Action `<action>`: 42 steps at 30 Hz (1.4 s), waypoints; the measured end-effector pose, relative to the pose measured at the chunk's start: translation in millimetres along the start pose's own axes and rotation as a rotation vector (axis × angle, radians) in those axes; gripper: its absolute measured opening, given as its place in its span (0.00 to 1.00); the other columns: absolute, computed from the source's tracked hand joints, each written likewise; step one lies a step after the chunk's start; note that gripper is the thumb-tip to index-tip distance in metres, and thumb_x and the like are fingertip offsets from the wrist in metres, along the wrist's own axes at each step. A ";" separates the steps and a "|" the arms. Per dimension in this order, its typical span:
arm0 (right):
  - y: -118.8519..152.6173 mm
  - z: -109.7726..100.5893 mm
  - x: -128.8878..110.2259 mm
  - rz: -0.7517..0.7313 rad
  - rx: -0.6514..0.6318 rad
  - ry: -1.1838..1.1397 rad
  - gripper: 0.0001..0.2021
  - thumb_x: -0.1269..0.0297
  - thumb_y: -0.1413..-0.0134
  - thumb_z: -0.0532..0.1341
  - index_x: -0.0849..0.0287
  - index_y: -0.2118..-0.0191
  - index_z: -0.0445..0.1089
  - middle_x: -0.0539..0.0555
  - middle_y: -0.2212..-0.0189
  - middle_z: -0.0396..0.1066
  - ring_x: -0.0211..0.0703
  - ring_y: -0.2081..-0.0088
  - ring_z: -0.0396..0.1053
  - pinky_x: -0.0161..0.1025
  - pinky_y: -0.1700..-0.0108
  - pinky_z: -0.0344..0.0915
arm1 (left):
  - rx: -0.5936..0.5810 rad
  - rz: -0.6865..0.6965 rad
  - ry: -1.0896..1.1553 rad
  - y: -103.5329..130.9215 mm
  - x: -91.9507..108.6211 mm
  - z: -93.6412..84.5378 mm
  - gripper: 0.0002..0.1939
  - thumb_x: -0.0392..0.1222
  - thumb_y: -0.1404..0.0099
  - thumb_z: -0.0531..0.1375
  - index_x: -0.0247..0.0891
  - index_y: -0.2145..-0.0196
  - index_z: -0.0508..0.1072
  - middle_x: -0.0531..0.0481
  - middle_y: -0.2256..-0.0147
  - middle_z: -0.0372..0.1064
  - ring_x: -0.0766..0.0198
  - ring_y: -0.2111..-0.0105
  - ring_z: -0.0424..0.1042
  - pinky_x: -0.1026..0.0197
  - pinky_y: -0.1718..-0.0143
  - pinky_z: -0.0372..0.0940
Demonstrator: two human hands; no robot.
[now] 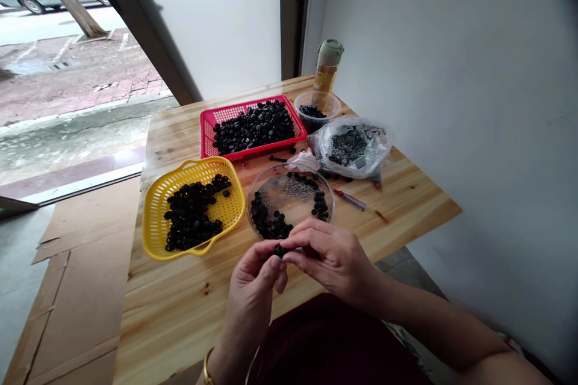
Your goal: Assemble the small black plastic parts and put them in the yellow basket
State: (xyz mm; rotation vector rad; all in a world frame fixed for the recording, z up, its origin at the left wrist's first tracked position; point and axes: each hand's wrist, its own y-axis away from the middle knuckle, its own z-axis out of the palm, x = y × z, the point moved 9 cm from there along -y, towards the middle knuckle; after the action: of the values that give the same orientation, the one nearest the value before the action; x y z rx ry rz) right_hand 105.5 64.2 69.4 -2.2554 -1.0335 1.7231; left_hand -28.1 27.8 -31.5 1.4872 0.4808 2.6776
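A small round black part (280,251) is pinched between the fingertips of both my hands, just off the near rim of a clear round dish. My left hand (257,283) grips it from the left with thumb and forefinger. From the right, my right hand (334,258) closes thumb and fingers on it; whether a second tiny piece is there I cannot tell. The clear round dish (293,207) holds several black parts around its edge and thin silvery metal pieces. Left of it, a yellow basket (151,216) contains black ring-like parts.
Behind are a red basket (206,139) of black round pieces, a clear tub (332,109), a drink bottle (329,63) and a plastic bag (382,153) of small dark pieces. A small screwdriver (352,199) lies right of the dish on the wooden table (176,307).
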 end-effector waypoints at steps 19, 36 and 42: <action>1.4 9.5 21.5 0.140 -0.065 -0.285 0.03 0.67 0.39 0.70 0.57 0.60 0.81 0.53 0.64 0.75 0.37 0.66 0.72 0.33 0.63 0.70 | -0.139 0.208 -0.221 2.6 21.0 -5.5 0.06 0.42 0.36 0.71 0.43 0.60 0.85 0.47 0.63 0.75 0.69 0.74 0.67 0.66 0.75 0.64; 35.5 58.3 75.2 0.789 -0.229 -1.114 0.14 0.62 0.60 0.80 0.62 0.70 0.78 0.45 0.77 0.71 0.27 0.81 0.60 0.30 0.78 0.55 | -0.289 0.331 -0.369 10.8 17.8 12.1 0.06 0.46 0.30 0.66 0.51 0.57 0.83 0.48 0.37 0.64 0.54 0.45 0.68 0.50 0.40 0.63; 39.0 66.6 73.7 0.786 -0.107 -1.159 0.17 0.60 0.59 0.80 0.61 0.69 0.74 0.44 0.78 0.69 0.29 0.81 0.59 0.31 0.76 0.54 | -0.306 0.359 -0.377 9.8 21.7 17.0 0.08 0.43 0.28 0.64 0.51 0.53 0.80 0.46 0.37 0.65 0.51 0.38 0.66 0.51 0.40 0.65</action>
State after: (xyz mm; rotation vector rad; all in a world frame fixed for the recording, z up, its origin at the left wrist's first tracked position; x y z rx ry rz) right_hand 72.1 57.2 -31.8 -1.6579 -0.2172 3.5432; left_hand -24.5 26.6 -2.5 2.0601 -0.2270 2.4451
